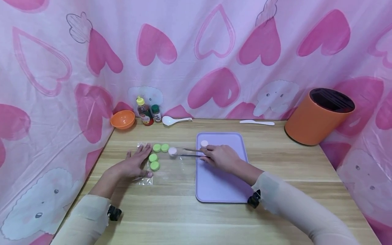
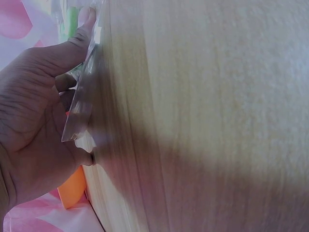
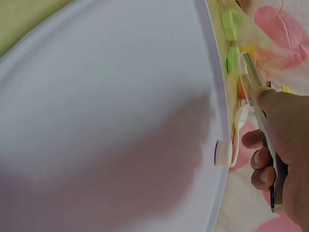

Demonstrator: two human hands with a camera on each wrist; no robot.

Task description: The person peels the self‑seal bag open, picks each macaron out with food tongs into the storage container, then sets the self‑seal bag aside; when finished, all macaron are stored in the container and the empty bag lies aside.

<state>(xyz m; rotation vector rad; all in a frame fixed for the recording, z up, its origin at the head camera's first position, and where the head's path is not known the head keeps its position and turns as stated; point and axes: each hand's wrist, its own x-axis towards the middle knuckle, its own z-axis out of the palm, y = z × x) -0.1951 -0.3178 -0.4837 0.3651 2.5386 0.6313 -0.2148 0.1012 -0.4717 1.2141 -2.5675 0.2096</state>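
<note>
My right hand (image 1: 222, 157) grips metal tongs (image 1: 192, 150) above the lilac tray (image 1: 220, 190). At their tips, a pale pink macaron-like disc (image 1: 172, 151) is over a clear plastic bag (image 1: 174, 172). Another pale pink disc (image 1: 204, 143) sits at the tray's far end, beside the right fingers. My left hand (image 1: 134, 164) rests with fingers spread on the bag's left edge. Right of it several green macaron-like discs (image 1: 154, 165) form a corner on the plastic. In the left wrist view the thumb (image 2: 72, 50) lies along the bag's edge.
Along the back stand an orange bowl (image 1: 123, 119), a yellow-capped bottle (image 1: 145, 112), a green-lidded shaker (image 1: 156, 114), a white spoon (image 1: 174, 120) and a white knife (image 1: 257, 122). An orange knife block (image 1: 315, 117) is at back right. Patterned pink curtains (image 1: 183, 61) border the table.
</note>
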